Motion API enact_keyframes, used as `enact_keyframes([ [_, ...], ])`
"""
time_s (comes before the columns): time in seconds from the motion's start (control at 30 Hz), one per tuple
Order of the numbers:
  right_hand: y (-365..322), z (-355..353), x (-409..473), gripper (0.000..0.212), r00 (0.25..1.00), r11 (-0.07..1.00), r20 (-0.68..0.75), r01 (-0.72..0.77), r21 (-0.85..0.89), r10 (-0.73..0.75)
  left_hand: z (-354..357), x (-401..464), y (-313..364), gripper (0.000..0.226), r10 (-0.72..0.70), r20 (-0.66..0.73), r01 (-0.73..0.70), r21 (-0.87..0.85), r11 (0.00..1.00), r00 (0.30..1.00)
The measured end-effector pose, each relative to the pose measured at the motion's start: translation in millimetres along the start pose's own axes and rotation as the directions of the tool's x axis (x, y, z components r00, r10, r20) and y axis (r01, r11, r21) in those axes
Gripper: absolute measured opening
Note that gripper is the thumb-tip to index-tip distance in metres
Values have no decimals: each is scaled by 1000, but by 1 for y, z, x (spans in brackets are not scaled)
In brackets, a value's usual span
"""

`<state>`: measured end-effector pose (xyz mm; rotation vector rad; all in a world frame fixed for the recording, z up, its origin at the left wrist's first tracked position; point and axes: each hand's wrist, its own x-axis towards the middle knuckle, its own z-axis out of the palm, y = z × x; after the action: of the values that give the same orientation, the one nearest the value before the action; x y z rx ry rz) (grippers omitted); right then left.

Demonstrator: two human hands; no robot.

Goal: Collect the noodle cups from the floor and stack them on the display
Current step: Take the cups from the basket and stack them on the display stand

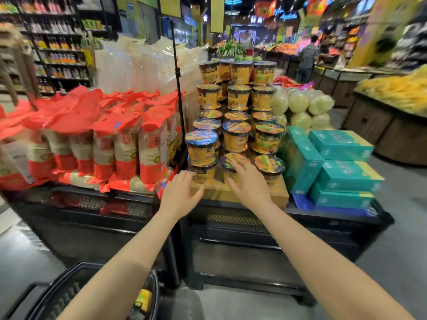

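At the display [240, 195], both hands reach the bottom row of cups [233, 132].
The right hand [248, 183] lies spread over a front cup [231, 163], fingers on its lid; the left hand [180, 195], grip wide and empty, is just beside the corner cup [203, 173]. This looks like settling; next, more from the basket [76, 294] below.

Glossy film-lidded noodle cups [236, 136] on matt cardboard box [276, 195].
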<state>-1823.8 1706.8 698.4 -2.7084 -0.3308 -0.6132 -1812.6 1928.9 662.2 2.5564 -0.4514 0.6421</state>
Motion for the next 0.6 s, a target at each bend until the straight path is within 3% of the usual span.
enact_keyframes([
  [0.33,-35,-12,-139,49,990,996,107,-92,-8,92,-22,-139,39,59,-36,198,35,9,999,980],
  [0.6,-97,-8,-200,49,968,989,204,-145,-11,144,-66,-207,10,57,-37,264,36,12,999,964],
])
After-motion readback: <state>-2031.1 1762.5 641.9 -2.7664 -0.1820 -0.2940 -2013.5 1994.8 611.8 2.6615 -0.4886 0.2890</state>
